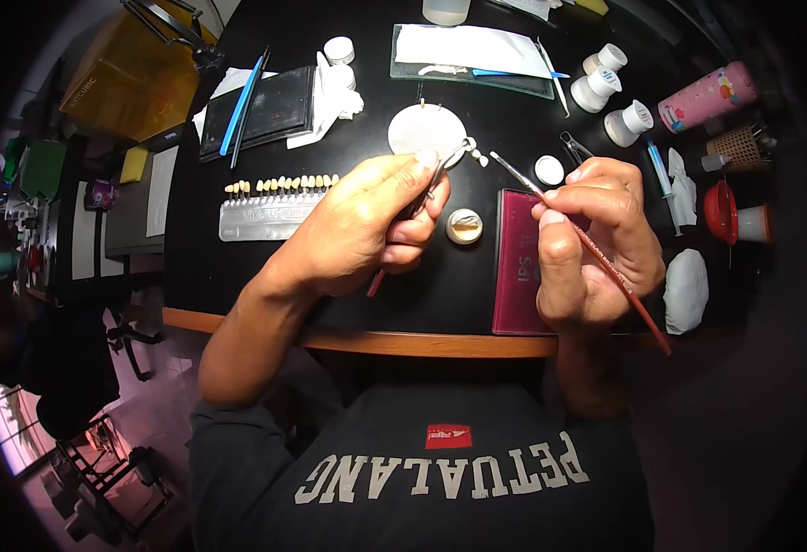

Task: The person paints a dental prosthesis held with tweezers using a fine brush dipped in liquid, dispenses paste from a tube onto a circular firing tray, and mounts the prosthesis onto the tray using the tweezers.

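My left hand is closed around a dark clamp-like tool. Small white tooth-shaped pieces show at the tool's tip, in front of a round white disc. My right hand pinches a thin brush with a reddish handle, its tip pointing up and left, a short gap from the pieces. Between my hands stands a small open jar with pale contents. A dark red case lies partly under my right hand. Left of my left hand is a tooth shade guide.
Behind are a glass slab with white paper, a black tray with blue-handled tools, and white-capped bottles. A pink bottle, a red bowl and a white wrapped bundle stand right. The wooden table edge is near my body.
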### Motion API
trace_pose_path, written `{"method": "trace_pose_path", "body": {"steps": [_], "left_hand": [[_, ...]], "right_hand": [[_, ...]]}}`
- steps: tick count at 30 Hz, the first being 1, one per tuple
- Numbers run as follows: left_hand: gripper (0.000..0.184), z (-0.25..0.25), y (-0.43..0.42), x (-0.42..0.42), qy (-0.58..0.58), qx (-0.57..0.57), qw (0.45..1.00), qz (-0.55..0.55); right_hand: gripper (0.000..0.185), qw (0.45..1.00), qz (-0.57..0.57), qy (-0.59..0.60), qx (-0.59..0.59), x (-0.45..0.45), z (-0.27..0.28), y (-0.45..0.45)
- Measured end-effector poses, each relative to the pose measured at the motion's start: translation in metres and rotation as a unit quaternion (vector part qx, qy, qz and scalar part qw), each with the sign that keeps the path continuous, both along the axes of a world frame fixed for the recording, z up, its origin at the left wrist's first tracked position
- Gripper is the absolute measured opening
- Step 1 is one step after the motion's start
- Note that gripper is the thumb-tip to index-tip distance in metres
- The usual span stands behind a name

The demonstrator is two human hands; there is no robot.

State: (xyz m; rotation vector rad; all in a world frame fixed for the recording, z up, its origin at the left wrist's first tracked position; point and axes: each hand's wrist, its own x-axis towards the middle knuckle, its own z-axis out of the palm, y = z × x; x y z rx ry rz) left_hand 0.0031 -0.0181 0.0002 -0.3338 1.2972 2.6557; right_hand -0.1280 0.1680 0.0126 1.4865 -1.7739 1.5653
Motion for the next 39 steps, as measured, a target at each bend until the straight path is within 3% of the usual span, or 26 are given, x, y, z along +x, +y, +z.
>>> {"method": "trace_pose_path", "body": {"steps": [18, 23, 39], "left_hand": [[0.044, -0.002, 0.000, -0.003, -0.002, -0.012, 0.999, 0.039], [0.048, -0.001, -0.003, -0.003, 0.011, 0.077, 0.997, 0.024], [0.048, -0.010, -0.008, -0.003, 0.053, 0.049, 0.997, -0.017]], "right_hand": [[0.012, 0.999, 0.014, -0.036, -0.011, 0.000, 0.004, 0.005], [0.018, 0.997, 0.063, 0.005, -0.039, -0.001, 0.004, 0.002], [0.017, 0.991, 0.120, -0.052, -0.015, 0.002, 0.006, 0.003]]}}
